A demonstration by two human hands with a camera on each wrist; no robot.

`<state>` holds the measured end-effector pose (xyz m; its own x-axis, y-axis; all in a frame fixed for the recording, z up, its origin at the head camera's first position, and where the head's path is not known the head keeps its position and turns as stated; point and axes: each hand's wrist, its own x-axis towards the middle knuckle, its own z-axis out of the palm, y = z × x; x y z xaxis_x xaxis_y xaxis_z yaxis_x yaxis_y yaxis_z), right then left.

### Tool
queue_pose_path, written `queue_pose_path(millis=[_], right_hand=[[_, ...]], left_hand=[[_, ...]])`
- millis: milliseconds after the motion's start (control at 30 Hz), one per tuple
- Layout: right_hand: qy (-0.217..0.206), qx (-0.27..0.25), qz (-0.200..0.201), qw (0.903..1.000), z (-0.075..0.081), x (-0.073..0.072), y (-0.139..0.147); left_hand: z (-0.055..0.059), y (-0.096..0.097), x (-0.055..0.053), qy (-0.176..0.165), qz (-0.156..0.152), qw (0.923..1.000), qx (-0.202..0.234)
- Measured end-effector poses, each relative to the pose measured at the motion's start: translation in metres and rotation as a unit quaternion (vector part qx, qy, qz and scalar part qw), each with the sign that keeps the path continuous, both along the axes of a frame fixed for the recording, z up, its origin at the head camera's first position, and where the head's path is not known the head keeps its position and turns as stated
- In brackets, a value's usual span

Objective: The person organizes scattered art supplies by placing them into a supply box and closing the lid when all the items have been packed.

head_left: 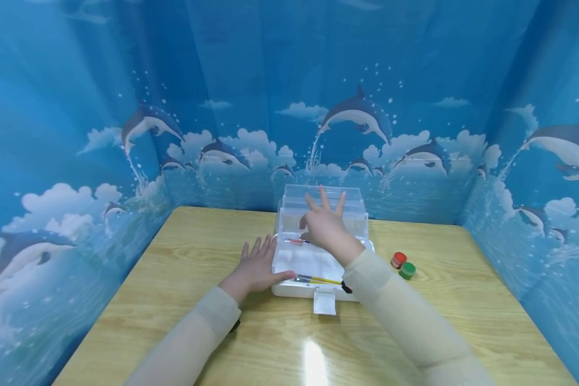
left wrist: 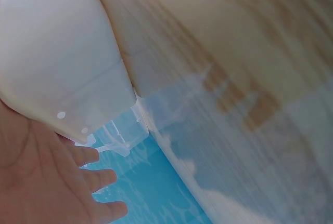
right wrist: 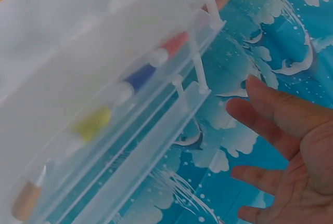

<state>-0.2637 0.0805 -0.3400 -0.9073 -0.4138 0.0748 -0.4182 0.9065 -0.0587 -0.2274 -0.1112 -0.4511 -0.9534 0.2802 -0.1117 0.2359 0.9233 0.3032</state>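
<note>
Our white box (head_left: 289, 291) sits open on the table (head_left: 188, 246). Our left hand (head_left: 258, 268), fingers straight, is at its left side. Our right hand (head_left: 325, 228), fingers spread, holds nothing above it. If our right sleeve (head_left: 381, 289) bumps the yellow brush (head_left: 323, 280), it might roll out.

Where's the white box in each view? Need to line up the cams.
Head: white box, open, just below and right of centre.
Left wrist: white box, upper left.
Right wrist: white box, upper left and down the left side, interior showing.
Shared landmark: blue backdrop.
</note>
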Motion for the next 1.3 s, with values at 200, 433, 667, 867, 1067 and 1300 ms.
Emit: queue_pose_path(millis=[200,433,667,867,1067,1300], right_hand=[[0.022,-0.008,-0.013,0.9996,0.008,0.012,0.017],[0.044,-0.015,-0.034,0.9983,0.016,0.021,0.044],[0.053,-0.027,-0.053,0.9968,0.014,0.027,0.070],[0.058,-0.029,-0.066,0.9957,0.006,0.030,0.097],[0.052,-0.036,-0.088,0.9941,-0.005,0.027,0.126],[0.033,-0.043,-0.126,0.9905,-0.018,0.026,0.156]], left_hand=[[0.000,0.000,0.001,-0.004,-0.001,1.0000,-0.002],[0.001,-0.001,0.001,0.002,-0.002,1.0000,-0.003],[0.003,-0.002,0.002,0.007,-0.008,0.9999,-0.003],[0.001,-0.003,0.002,0.003,-0.007,1.0000,-0.002],[-0.002,-0.004,-0.001,-0.004,0.001,0.9999,0.011],[-0.006,-0.004,-0.004,-0.008,-0.003,0.9999,0.008]])
